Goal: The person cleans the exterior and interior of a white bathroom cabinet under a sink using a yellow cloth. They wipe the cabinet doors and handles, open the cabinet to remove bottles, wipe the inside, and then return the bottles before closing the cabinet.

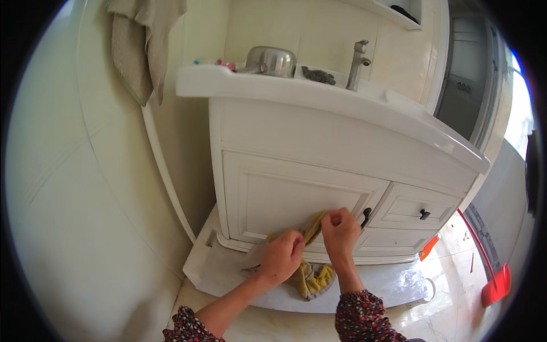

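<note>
Both hands grip a yellow and grey cloth (pixel 319 280) in front of a white vanity cabinet (pixel 295 124). My left hand (pixel 280 258) pinches one part low before the door, fingers curled and slightly blurred. Higher and further right, my right hand (pixel 341 234) holds another part, close to the black door handle (pixel 366 217). A strip of cloth spans the gap between the hands. Below them, its loose folds hang over or rest on the pale plinth (pixel 367 282); I cannot tell which. The cabinet door (pixel 295 192) is closed.
On the white washbasin (pixel 265 87) are a metal pot (pixel 271 62), a dark scouring pad (pixel 318 75) and a faucet (pixel 357 66). A beige towel (pixel 132 55) hangs at left above a white pipe (pixel 166 171). A red long-handled dustpan (pixel 496 285) stands right, near an orange-red bottle (pixel 429 248).
</note>
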### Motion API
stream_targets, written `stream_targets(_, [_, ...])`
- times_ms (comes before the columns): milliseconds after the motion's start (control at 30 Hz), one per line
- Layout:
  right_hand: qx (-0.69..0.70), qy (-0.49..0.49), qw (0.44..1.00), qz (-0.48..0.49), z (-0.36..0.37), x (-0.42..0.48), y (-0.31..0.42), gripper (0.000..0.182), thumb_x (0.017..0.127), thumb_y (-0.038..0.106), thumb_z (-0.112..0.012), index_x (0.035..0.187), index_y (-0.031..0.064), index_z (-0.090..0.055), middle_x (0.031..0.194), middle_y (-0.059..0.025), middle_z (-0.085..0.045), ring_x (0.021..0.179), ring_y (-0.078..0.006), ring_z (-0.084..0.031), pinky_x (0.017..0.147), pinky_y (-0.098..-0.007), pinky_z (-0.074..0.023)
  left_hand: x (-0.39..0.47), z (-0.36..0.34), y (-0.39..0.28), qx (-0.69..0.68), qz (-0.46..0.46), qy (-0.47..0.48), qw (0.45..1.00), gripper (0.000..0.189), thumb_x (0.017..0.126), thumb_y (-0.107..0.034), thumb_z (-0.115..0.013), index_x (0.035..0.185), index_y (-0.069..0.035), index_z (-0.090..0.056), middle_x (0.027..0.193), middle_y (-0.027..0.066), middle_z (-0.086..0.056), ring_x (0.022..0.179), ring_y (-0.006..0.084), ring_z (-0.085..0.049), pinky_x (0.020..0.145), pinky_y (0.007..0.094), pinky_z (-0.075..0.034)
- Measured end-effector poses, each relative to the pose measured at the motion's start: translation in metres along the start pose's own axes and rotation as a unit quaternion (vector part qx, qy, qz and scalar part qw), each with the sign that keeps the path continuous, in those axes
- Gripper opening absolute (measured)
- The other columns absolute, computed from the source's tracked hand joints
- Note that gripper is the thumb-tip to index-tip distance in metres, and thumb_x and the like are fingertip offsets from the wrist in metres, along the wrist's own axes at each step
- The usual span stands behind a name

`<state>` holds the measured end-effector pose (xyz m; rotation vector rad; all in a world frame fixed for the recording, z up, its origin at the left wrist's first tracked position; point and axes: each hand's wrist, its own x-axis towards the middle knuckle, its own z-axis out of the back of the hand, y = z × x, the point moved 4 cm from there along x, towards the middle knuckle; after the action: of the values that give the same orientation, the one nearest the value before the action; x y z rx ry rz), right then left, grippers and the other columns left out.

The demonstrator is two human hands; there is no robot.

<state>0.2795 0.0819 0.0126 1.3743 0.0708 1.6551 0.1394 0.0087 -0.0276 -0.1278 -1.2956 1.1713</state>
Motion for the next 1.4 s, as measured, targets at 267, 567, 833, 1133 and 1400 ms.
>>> stream_targets(267, [0.199, 0.255, 0.946, 0.002, -0.004, -0.021, 0.009, 0.012, 0.077, 0.012, -0.071, 0.076, 0.0035, -0.063, 0.064, -0.0096, -0.066, 0.057, -0.0238, -0.066, 0.054, -0.0318, -0.0515, -0.023, 0.073, 0.016, -0.113, 0.212, -0.006, 0.971, 0.008, 0.098, -0.009, -0.049, 0.1, -0.001, -0.05, 0.075, 0.0057, -0.056, 0.052, 0.0117, -0.058, 0.046, 0.0251, -0.048])
stream_targets(567, [0.194, 0.138, 0.947, 0.215, -0.02, 0.018, 0.089, 0.009, 0.078, 0.008, -0.068, 0.077, 0.0052, -0.059, 0.062, -0.0088, -0.063, 0.052, -0.0265, -0.062, 0.048, -0.0361, -0.0487, 0.071, 0.127, -0.015, 0.079, 0.052, -0.18, 0.979, 0.009, 0.099, -0.007, -0.048, 0.098, 0.002, -0.049, 0.08, 0.0065, -0.054, 0.059, 0.0111, -0.057, 0.052, 0.0263, -0.051])
stream_targets(833, [0.28, 0.179, 0.936, 0.12, -0.036, 0.013, 0.08, 0.006, 0.079, 0.007, -0.065, 0.078, 0.0053, -0.059, 0.064, -0.0108, -0.063, 0.056, -0.0324, -0.061, 0.051, -0.0412, -0.0483, 0.091, 0.113, 0.001, 0.105, 0.032, -0.237, 0.965, 0.007, 0.098, -0.007, -0.051, 0.097, 0.0, -0.052, 0.078, 0.0066, -0.055, 0.057, 0.0114, -0.054, 0.054, 0.0254, -0.046])
stream_targets(1133, [0.373, 0.251, 0.892, -0.035, -0.035, -0.006, 0.049, 0.02, 0.086, 0.008, -0.063, 0.101, 0.0027, -0.052, 0.082, -0.0183, -0.063, 0.069, -0.0388, -0.061, 0.061, -0.0431, -0.0485, 0.098, 0.067, -0.03, 0.187, 0.004, -0.216, 0.958, 0.011, 0.093, -0.01, -0.059, 0.093, 0.0, -0.058, 0.078, 0.0086, -0.057, 0.061, 0.0182, -0.055, 0.06, 0.0308, -0.047])
stream_targets(1400, [0.436, 0.161, 0.883, -0.067, 0.04, -0.004, -0.017, 0.013, 0.09, 0.009, -0.06, 0.098, 0.002, -0.053, 0.071, -0.0144, -0.06, 0.059, -0.0251, -0.059, 0.056, -0.0356, -0.047, 0.098, -0.027, -0.076, 0.177, -0.083, -0.158, 0.968, 0.007, 0.09, -0.005, -0.062, 0.091, -0.001, -0.057, 0.082, 0.0108, -0.057, 0.069, 0.024, -0.058, 0.06, 0.0355, -0.047])
